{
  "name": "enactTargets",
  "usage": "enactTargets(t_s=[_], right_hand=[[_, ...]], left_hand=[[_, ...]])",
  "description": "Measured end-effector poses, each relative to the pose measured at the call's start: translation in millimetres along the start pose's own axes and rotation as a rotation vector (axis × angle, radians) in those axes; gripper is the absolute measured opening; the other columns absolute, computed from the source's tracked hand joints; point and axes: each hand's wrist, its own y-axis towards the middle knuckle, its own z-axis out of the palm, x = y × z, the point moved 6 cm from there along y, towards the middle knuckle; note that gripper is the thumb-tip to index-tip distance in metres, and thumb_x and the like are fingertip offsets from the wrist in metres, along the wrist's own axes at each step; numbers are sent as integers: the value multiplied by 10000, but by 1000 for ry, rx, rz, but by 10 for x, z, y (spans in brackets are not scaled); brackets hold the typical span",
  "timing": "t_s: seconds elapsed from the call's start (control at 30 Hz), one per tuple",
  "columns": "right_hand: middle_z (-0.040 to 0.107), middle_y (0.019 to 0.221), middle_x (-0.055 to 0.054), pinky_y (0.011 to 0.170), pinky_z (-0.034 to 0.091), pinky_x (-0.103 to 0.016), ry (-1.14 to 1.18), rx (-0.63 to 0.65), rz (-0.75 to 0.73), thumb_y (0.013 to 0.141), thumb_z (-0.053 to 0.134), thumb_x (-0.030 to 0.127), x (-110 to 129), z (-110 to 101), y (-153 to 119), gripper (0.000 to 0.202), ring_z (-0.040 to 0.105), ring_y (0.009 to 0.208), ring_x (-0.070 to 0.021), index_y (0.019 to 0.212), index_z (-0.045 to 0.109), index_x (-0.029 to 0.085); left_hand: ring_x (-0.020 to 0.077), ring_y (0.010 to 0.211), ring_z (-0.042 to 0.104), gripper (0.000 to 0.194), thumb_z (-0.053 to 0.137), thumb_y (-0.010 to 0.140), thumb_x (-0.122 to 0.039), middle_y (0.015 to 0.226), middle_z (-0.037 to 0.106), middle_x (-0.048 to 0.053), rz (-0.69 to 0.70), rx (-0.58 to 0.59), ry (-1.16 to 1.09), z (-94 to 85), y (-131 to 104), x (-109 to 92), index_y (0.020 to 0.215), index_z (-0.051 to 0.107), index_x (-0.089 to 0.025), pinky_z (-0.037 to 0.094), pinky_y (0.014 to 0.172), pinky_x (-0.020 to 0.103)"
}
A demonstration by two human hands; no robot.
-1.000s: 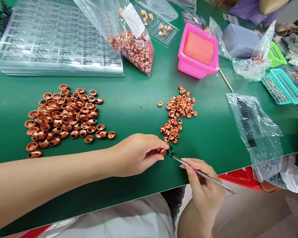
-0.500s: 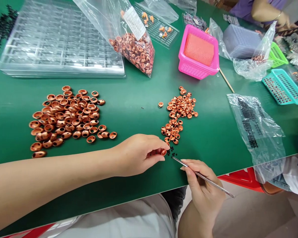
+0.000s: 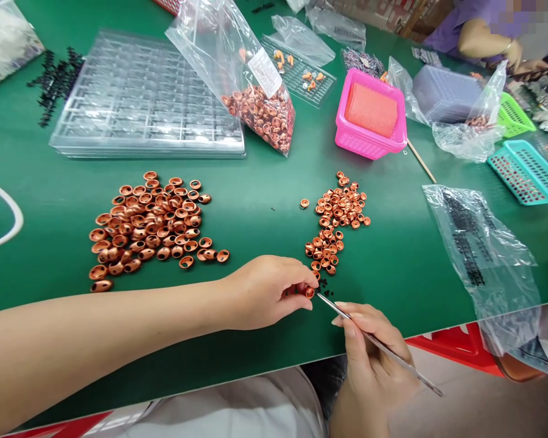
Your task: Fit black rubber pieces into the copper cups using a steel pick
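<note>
My left hand (image 3: 274, 292) pinches one copper-coloured hollow shell (image 3: 309, 292) between thumb and fingers, just above the green table. My right hand (image 3: 374, 350) grips a slim metal pick (image 3: 383, 348) like a pen, its pointed tip at the shell's right side. Whether the tip touches the shell or carries a part, I cannot tell. Tiny black parts (image 3: 327, 293) lie beside the tip. A smaller pile of shells (image 3: 342, 204) stretches away behind my left hand. The larger pile of shells (image 3: 150, 222) lies on the left, beyond my forearm.
Clear plastic trays (image 3: 150, 97) and a bag of shells (image 3: 267, 115) lie at the back. A pink basket (image 3: 369, 143) holds a red-orange block. On the right are a bag of black parts (image 3: 466, 237) and a turquoise basket (image 3: 525, 176). A co-worker's arm (image 3: 484, 42) is at the far right.
The pick's tip has moved from the tiny black parts up to the shell in my left hand. My view has shifted, so the table's contents appear farther right and lower.
</note>
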Motion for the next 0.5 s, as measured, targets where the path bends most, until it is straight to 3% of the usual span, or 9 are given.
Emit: enactTargets(t_s=[0.5], right_hand=[[734,930,-31,673,590,-360,-83,56,-29,810,629,-6,47,91,-15,344,714,842,-196,1048,660,240]], left_hand=[[90,585,524,140,724,833,-254,740,625,-37,-34,-10,15,17,14,40,851,607,-178,395,579,192]])
